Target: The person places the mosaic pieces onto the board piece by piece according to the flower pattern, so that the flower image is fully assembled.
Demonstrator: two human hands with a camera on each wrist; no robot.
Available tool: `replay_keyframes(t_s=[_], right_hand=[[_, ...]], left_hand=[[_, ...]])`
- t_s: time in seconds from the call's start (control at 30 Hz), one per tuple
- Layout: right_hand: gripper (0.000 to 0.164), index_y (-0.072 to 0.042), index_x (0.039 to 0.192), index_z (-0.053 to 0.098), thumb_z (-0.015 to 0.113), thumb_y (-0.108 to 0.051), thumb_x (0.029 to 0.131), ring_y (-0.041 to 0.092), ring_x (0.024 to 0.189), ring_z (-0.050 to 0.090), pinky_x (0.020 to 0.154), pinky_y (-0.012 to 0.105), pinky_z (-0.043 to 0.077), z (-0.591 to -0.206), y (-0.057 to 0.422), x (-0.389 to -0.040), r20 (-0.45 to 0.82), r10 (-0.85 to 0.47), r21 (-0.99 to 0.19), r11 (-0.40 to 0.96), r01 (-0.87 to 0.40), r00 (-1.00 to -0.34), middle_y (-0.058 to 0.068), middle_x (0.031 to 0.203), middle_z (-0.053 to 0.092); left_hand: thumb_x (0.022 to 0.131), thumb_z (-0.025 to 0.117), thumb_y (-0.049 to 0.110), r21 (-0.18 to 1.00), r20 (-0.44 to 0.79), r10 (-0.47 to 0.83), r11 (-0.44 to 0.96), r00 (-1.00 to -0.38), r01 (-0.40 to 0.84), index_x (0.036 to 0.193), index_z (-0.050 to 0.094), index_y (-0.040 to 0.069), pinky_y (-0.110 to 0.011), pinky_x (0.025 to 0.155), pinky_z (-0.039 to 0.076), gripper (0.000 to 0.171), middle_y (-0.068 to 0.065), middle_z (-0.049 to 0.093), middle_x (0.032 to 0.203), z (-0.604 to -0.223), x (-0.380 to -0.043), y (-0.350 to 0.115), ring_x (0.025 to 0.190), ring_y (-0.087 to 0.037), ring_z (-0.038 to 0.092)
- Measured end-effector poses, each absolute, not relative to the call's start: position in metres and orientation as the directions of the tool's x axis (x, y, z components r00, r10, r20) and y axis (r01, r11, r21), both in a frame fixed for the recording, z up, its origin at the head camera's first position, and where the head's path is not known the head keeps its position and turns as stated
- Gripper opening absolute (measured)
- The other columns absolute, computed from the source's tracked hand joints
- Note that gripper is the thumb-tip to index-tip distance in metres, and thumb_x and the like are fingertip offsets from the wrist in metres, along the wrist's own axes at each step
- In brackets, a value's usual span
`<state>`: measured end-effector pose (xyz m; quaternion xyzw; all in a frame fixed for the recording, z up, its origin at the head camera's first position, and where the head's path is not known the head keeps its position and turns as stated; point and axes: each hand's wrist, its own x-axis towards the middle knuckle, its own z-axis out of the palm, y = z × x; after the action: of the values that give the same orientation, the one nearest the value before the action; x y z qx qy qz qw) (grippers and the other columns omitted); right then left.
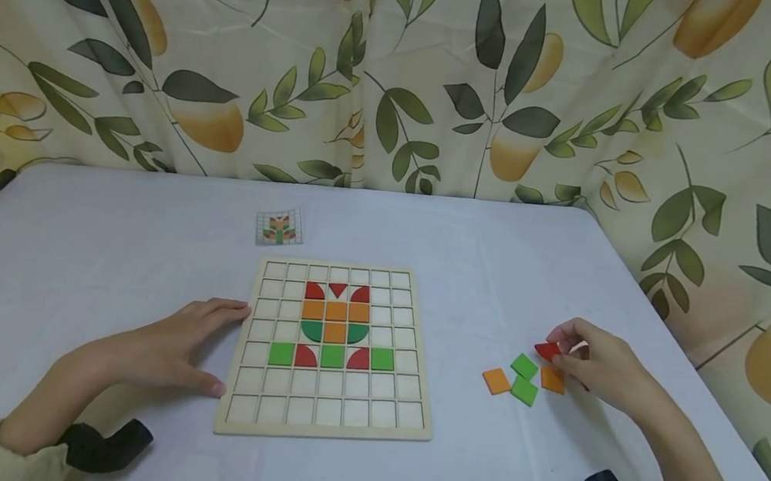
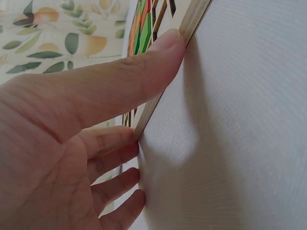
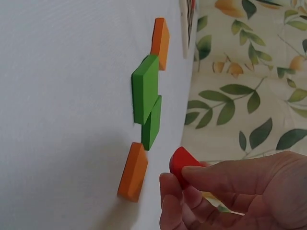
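My right hand (image 1: pixel 599 366) pinches a red piece (image 3: pixel 179 163) with one rounded side between thumb and fingertips, lifted off the cloth in the right wrist view. Close by lie an orange square tile (image 1: pixel 552 380), two green square tiles (image 3: pixel 146 88) that touch, and another orange tile (image 1: pixel 496 381). At the left edge of a wooden grid board (image 1: pixel 322 432), my left hand (image 1: pixel 159 346) rests with its thumb and fingers extended, the thumb touching the rim in the left wrist view. Red, orange and green pieces (image 1: pixel 336 312) form a symmetrical pattern in the board's cells.
A small picture card (image 1: pixel 280 227) with a coloured pattern on a grid lies behind the board. White cloth (image 1: pixel 150 225) covers the table, and a leaf-and-fruit patterned curtain (image 1: pixel 416 65) hangs at its back and right.
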<state>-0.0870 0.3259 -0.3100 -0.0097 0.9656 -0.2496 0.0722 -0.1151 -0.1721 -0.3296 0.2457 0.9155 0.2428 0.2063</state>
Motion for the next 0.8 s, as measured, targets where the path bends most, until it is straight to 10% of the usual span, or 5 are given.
replay_keyframes(t_s=[0.8], right_hand=[[0.025, -0.005, 0.103, 0.065, 0.069, 0.001, 0.080, 0.014, 0.079, 0.058, 0.067, 0.017, 0.052, -0.282, 0.246, -0.076, -0.011, -0.275, -0.611, 0.763, -0.211, -0.961, 0.002, 0.091, 0.066]], left_hand=[[0.067, 0.075, 0.052, 0.534, -0.249, 0.555, 0.762, -0.793, 0.365, 0.146, 0.026, 0.011, -0.063, 0.102, 0.028, 0.102, -0.015, 0.023, 0.150, -0.330, -0.116, -0.173, 0.136, -0.041, 0.019]])
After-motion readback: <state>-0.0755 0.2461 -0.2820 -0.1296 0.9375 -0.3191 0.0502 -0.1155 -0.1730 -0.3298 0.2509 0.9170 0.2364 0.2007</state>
